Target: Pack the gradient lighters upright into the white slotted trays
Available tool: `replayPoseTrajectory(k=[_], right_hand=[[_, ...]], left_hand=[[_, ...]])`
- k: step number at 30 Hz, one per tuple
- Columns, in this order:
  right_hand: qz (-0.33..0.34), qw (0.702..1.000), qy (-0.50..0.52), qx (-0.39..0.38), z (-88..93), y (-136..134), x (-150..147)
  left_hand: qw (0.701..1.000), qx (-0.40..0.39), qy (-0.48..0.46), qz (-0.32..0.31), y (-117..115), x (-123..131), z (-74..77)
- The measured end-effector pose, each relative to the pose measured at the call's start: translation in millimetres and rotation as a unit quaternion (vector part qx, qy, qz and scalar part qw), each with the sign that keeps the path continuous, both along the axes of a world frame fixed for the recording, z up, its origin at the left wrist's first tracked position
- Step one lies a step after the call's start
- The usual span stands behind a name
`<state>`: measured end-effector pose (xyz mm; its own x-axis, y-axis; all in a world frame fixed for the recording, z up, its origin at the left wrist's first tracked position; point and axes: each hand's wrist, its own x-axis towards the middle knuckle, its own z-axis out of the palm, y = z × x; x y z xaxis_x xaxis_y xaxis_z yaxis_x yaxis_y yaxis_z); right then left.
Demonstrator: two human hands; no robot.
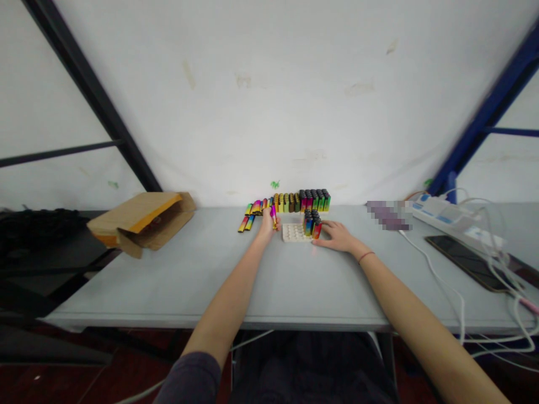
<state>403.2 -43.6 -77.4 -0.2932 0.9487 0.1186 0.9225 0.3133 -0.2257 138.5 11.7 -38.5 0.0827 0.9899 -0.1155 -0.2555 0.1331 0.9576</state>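
My left hand (268, 223) is closed around a rainbow-coloured lighter (273, 215) and holds it just left of a small white tray (293, 233). Several lighters (312, 223) stand upright in the tray's right end. My right hand (337, 235) rests flat on the table with its fingers against the tray's right side. A row of upright lighters (304, 200) stands at the wall behind the tray. A few more lighters (249, 217) lie loose on the table to the left.
An open cardboard box (141, 220) lies on its side at the grey table's (202, 269) left. At the right are a power strip (442, 214), a dark phone (467, 260) and white cables (458, 306). Dark shelf frames stand either side.
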Motion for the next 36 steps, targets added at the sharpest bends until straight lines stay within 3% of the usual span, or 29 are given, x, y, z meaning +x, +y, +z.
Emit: replayPoseTrajectory(k=[6, 17, 24, 36], right_hand=[[-0.008, 1.0, -0.005, -0.002, 0.5, -1, -1], [-0.007, 1.0, -0.003, 0.002, 0.9, -2, 0], [-0.011, 1.0, -0.003, 0.001, 1.3, -2, -1], [-0.008, 1.0, -0.003, -0.001, 0.7, -1, -1]], left_hand=[[0.996, -0.03, -0.053, -0.058, -7, -2, 4.3], [0.998, -0.04, -0.047, 0.01, -12, 8, 2.2], [0.997, -0.006, -0.041, 0.065, -11, 10, -0.5], [0.997, -0.016, -0.051, 0.063, -11, 9, 0.4]])
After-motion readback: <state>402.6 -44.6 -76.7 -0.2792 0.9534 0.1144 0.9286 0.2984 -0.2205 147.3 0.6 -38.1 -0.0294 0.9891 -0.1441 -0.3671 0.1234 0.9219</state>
